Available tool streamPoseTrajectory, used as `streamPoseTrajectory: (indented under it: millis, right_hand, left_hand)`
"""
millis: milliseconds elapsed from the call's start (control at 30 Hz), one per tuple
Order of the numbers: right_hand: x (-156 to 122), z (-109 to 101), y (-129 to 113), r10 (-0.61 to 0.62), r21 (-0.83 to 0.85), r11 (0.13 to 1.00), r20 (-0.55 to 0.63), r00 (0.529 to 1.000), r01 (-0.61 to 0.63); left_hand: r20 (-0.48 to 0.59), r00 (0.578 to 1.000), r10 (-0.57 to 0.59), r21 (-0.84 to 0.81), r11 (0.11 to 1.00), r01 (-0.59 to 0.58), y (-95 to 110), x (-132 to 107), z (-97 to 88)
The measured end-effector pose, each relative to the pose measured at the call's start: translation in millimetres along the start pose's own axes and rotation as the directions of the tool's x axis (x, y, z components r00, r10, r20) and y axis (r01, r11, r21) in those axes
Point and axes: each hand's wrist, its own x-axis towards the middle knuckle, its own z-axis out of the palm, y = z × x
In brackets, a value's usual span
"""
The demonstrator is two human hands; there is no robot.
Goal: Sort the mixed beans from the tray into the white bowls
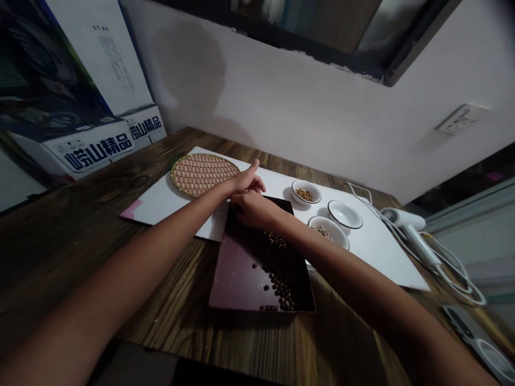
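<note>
A dark maroon open box [237,268] stands tilted toward me on the table, with small dark round beads or seeds [284,292] gathered along its right side and lighter ones [276,239] farther up. My right hand [255,210] is over the far left corner of the box, its fingers bent and closed; whatever they hold is hidden. Just beyond it, my left hand [247,179] is above the white board with its thumb stretched up and its fingers partly curled, nothing visible in them. A round woven tray [203,174] lies left of that hand.
On the white board [382,257] are a bowl of yellow-brown pieces [304,193], a bowl of pale pieces [328,230] and an empty-looking bowl [345,214]. A white hair dryer [414,236] with a cord lies right. Cartons [92,145] stand left, by the wall.
</note>
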Motion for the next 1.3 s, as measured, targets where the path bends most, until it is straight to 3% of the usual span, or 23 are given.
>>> streamPoseTrajectory:
  millis: [167, 367, 633, 900, 1300]
  right_hand:
    - [2.4, 0.5, 3.2, -0.017, 0.001, 1.000, 0.061, 0.998, 0.017]
    - [1.9, 2.9, 5.8, -0.053, 0.018, 0.998, 0.030, 0.998, 0.052]
    - [-27.3, -14.9, 12.2, 0.070, 0.310, 0.950, -0.121, 0.990, -0.029]
    - [-19.3, 0.1, 0.5, -0.019, 0.299, 0.954, -0.055, 0.998, 0.035]
    - [0.9, -5.3, -2.8, -0.044, 0.050, 0.998, 0.079, 0.996, 0.040]
  left_hand:
    - [-0.006, 1.000, -0.010, 0.018, 1.000, 0.010, 2.2, -3.4, 1.8]
    - [-0.020, 1.000, 0.020, 0.030, 0.999, -0.020, 2.4, -5.2, 3.1]
    - [0.026, 1.000, 0.003, -0.002, 1.000, -0.003, 0.1, -1.5, 2.5]
    - [-0.030, 0.999, 0.038, 0.103, 0.994, -0.035, 2.1, -4.1, 2.9]
    - [-0.006, 1.000, 0.026, 0.094, 0.995, -0.026, -4.7, 1.3, -1.3]
